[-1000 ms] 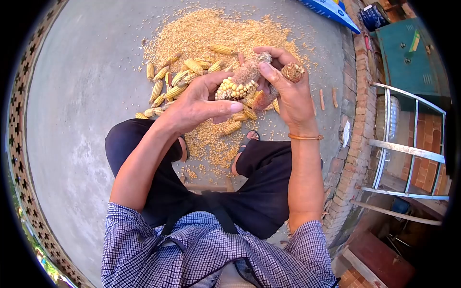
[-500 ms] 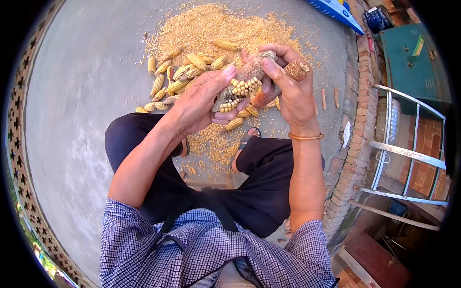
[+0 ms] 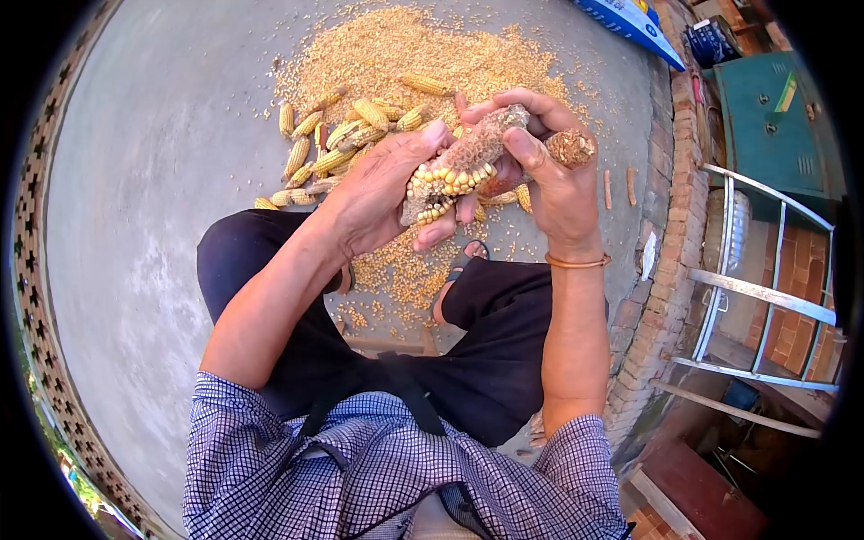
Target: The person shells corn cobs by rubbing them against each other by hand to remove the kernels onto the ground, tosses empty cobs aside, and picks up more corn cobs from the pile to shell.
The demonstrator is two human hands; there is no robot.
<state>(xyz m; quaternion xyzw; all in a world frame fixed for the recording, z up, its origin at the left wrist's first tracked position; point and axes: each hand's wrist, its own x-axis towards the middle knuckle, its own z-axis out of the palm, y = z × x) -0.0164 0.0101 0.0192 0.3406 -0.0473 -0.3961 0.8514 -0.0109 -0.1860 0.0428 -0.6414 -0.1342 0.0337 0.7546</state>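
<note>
A partly shelled corn cob [image 3: 470,155] is held slantwise between my hands, with yellow kernels left around its lower end and bare cob above. My left hand [image 3: 387,184] wraps round the kernel end, thumb on top. My right hand [image 3: 553,175] holds the upper end between thumb and fingers. A second, bare cob [image 3: 570,148] is also in my right hand, its end sticking out past the thumb. Beyond my left hand lie several unshelled corn cobs [image 3: 346,135] in a heap, against a wide spread of loose kernels [image 3: 396,49].
More kernels [image 3: 396,283] lie between my feet. Thin bare cobs [image 3: 631,186] rest on the floor at the right, beside a low brick edge [image 3: 670,234]. Farther right stand a metal rack [image 3: 765,286] and a green cabinet [image 3: 774,126]. A blue bag [image 3: 630,29] lies at the top.
My left thumb has moved from the cob's lower side to its top. The cob has turned in my hands, and my right fingers have shifted along its upper end.
</note>
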